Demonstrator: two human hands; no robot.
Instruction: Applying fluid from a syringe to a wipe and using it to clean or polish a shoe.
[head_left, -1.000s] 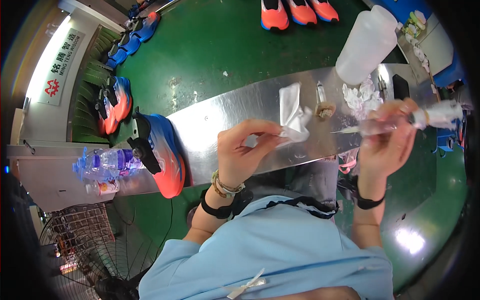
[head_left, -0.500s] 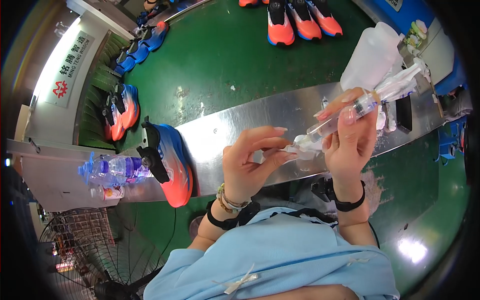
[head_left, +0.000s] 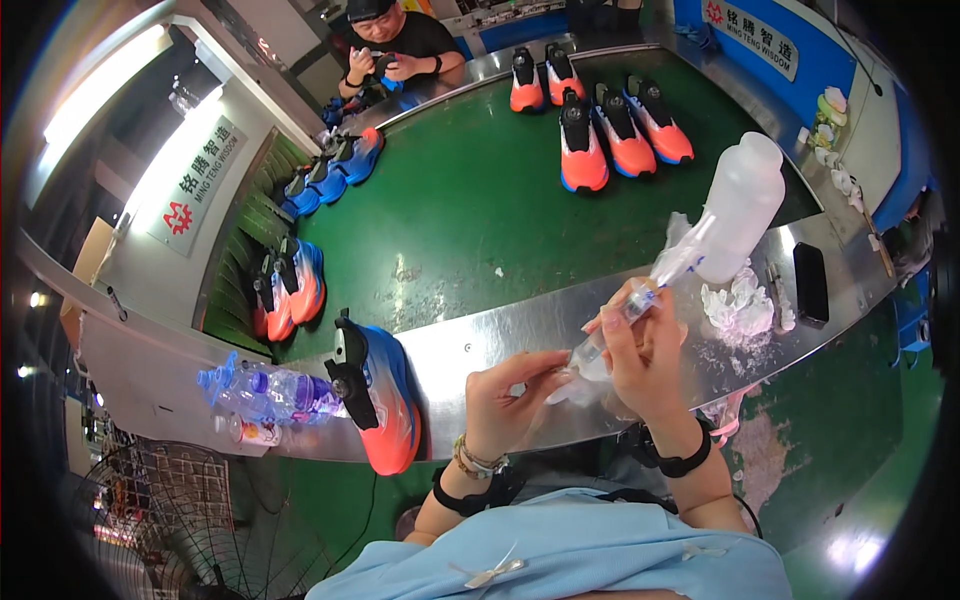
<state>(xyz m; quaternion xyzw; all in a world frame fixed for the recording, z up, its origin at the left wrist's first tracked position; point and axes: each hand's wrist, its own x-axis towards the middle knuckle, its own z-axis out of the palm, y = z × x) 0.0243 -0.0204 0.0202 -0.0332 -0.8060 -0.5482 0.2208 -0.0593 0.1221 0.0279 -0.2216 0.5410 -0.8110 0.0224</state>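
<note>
My right hand (head_left: 645, 360) is wrapped round a clear plastic syringe (head_left: 588, 350), which slants down toward the left. Crinkled clear plastic film (head_left: 676, 258) covers its upper end. At the syringe's lower tip, my left hand (head_left: 508, 398) pinches with thumb and forefinger; the small part between them is mostly hidden. A translucent whitish scrap (head_left: 575, 390) hangs just below the fingertips. Both hands are above the steel ledge (head_left: 450, 330). Left of them stands an orange, white and blue sports shoe (head_left: 388, 420) with a black upper part.
Beyond the ledge, a green conveyor belt (head_left: 450, 220) carries several shoes (head_left: 625, 140). A white translucent bottle (head_left: 742, 200), crumpled white tissue (head_left: 740, 308) and a black phone (head_left: 810, 284) lie right. Left are drink bottles (head_left: 265, 390) and a wire fan (head_left: 170, 500). A co-worker (head_left: 425, 40) sits at the far end.
The view has tilted up, bringing the far end and the co-worker in. My hands have come closer together, the right one still holding the syringe, which is now steeper.
</note>
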